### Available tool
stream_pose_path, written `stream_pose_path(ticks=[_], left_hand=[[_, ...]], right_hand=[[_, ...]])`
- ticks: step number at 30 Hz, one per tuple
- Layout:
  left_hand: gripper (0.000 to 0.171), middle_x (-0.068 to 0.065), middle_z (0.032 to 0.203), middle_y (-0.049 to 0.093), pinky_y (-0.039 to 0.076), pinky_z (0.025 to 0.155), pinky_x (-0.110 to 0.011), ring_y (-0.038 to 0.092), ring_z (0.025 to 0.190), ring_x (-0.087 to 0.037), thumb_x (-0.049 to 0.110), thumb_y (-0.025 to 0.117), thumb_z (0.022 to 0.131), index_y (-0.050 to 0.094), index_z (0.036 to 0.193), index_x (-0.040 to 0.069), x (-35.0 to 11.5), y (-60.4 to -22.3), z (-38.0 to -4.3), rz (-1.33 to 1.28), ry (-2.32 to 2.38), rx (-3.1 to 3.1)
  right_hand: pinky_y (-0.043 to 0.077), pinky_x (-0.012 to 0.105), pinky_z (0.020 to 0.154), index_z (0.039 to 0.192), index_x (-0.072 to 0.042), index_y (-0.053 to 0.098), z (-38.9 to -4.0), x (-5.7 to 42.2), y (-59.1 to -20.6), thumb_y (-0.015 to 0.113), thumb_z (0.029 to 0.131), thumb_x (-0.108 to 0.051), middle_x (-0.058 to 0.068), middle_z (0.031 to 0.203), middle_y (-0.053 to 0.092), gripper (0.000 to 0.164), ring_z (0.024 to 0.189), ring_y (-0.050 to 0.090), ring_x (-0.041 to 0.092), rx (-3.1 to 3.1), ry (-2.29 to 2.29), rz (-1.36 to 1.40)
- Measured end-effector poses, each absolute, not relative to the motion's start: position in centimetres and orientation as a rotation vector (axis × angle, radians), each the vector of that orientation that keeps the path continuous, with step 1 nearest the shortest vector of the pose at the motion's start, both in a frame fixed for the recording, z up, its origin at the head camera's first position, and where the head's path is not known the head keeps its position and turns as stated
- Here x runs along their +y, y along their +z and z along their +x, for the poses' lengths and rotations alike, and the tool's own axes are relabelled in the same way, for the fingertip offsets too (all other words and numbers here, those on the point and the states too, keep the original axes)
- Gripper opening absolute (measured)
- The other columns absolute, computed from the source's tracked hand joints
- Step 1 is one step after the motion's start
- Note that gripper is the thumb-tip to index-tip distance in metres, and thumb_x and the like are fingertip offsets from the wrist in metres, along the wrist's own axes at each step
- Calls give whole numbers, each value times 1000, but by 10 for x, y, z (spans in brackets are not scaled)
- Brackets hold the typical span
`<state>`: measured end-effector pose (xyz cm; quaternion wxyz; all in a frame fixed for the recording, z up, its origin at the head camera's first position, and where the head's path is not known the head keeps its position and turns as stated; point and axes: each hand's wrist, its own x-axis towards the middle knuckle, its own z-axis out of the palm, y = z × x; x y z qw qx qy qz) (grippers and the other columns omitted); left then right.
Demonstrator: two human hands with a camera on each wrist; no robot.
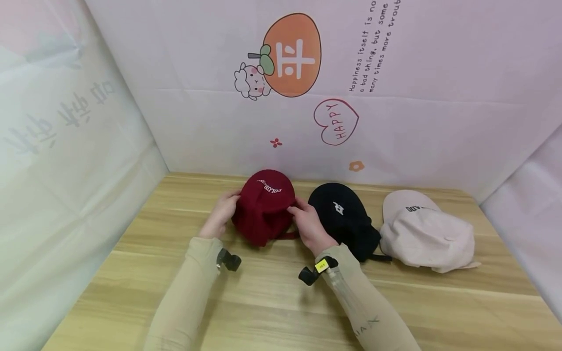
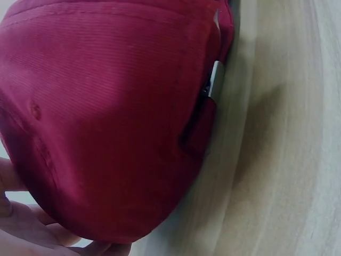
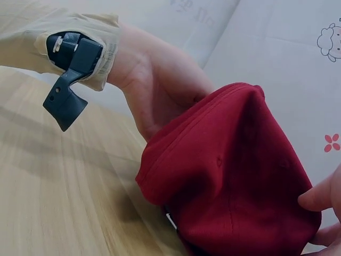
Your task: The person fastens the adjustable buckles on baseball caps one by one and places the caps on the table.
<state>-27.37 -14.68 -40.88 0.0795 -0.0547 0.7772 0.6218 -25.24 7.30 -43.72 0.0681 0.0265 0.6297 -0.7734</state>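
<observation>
A dark red baseball cap (image 1: 263, 214) with white lettering stands between both hands at the back of the table. My left hand (image 1: 221, 210) holds its left side; in the right wrist view the ends of those fingers are hidden behind the cap. On the other side my right hand (image 1: 311, 226) pinches the edge, with the thumb (image 3: 317, 197) on the outer cloth. A strap with a metal buckle (image 2: 216, 80) runs along the cap's opening near the tabletop. Beside the right hand lies a black cap (image 1: 340, 209) with a white letter.
Farther right sits a pale pink cap (image 1: 426, 234) with dark lettering. All the caps are on a wooden table (image 1: 263, 302). A printed white cloth (image 1: 210, 131) hangs behind, with more cloth (image 1: 88, 161) at the left side. Each wrist wears a black camera mount (image 1: 229, 260).
</observation>
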Motion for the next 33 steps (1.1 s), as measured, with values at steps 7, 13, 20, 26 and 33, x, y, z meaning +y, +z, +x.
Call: stream_pose_path(ticks=[7, 13, 20, 26, 33], left_hand=[[43, -14, 146, 31, 22, 108, -41, 26, 133, -29, 16, 32, 101, 38, 141, 3, -151, -413, -276, -237, 1824, 2296], [45, -14, 149, 26, 16, 110, -40, 19, 137, -28, 15, 29, 101, 30, 145, 2, -152, -411, -278, -282, 1864, 2296], [54, -6, 151, 23, 18, 110, -33, 19, 137, -20, 35, 35, 101, 26, 147, 7, -139, -392, -275, -311, 2023, 2353], [52, -4, 147, 33, 22, 108, -31, 27, 134, -18, 39, 37, 100, 36, 144, 12, -115, -359, -273, -78, 1911, 2695], [58, 1, 147, 34, 23, 108, -35, 29, 134, -20, 53, 31, 98, 34, 146, 20, -91, -323, -278, 142, 1621, 2921]], right_hand=[[30, 39, 104, 138, 1, 39, -253, 70, -442, 47, 94, -1, 15, 137, 42, 45, 125, 37, 23, 1924, -2317, 37], [22, 38, 108, 143, 4, 30, -252, 70, -438, 43, 89, 2, 15, 145, 32, 55, 133, 26, 24, 1920, -2310, 97], [14, 33, 110, 148, -3, 21, -246, 75, -414, 44, 89, -5, 8, 152, 19, 63, 138, 12, 21, 2042, -2257, 163], [18, 32, 109, 147, -12, 28, -248, 91, -371, 50, 97, -32, 0, 151, 24, 59, 137, 17, 15, 2185, -2219, 7], [23, 37, 108, 146, -20, 32, -254, 122, -327, 49, 90, -58, -1, 149, 29, 70, 134, 25, 16, 2437, -2026, -99]])
